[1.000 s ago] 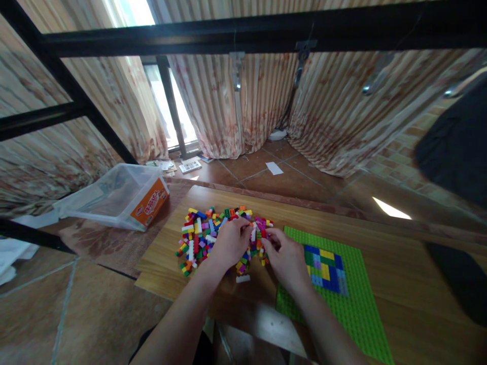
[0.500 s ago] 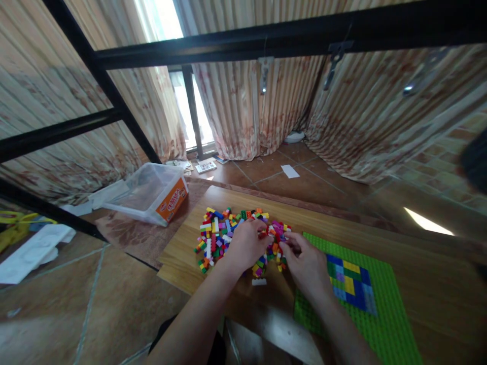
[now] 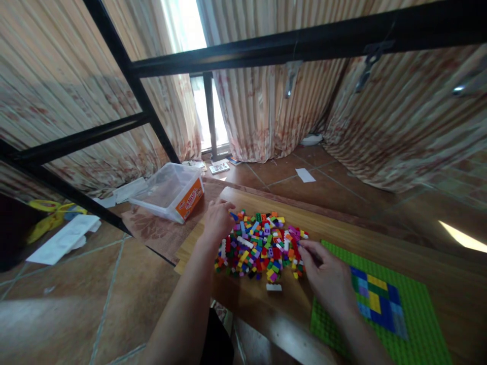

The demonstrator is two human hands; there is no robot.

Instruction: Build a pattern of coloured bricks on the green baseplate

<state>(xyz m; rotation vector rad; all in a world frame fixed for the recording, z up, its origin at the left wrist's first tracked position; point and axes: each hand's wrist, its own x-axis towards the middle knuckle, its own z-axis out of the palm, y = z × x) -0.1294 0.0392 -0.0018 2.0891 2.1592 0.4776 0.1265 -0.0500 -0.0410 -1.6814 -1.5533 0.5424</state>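
A loose pile of small toy building bricks (image 3: 254, 248) in many colours lies on the wooden table. My left hand (image 3: 217, 220) is at the pile's far left edge, fingers apart and reaching over the bricks, with nothing seen in it. At the right edge of the pile, my right hand (image 3: 327, 268) has its thumb and forefinger closed together; whatever they pinch is too small to make out. A green baseplate (image 3: 422, 314) lies to the right, partly under my right forearm. On it sits a flat patch of blue, yellow and green bricks (image 3: 380, 303).
One white brick (image 3: 274, 287) lies apart, in front of the pile on the wooden table (image 3: 243, 296). A clear plastic bin (image 3: 167, 195) with an orange label stands on the floor mat at left. Black metal bars (image 3: 236, 53) cross above, before the curtains.
My left hand has moved from the middle of the pile to its left edge, uncovering bricks. My right hand stays by the pile's right side. The whole view has shifted.
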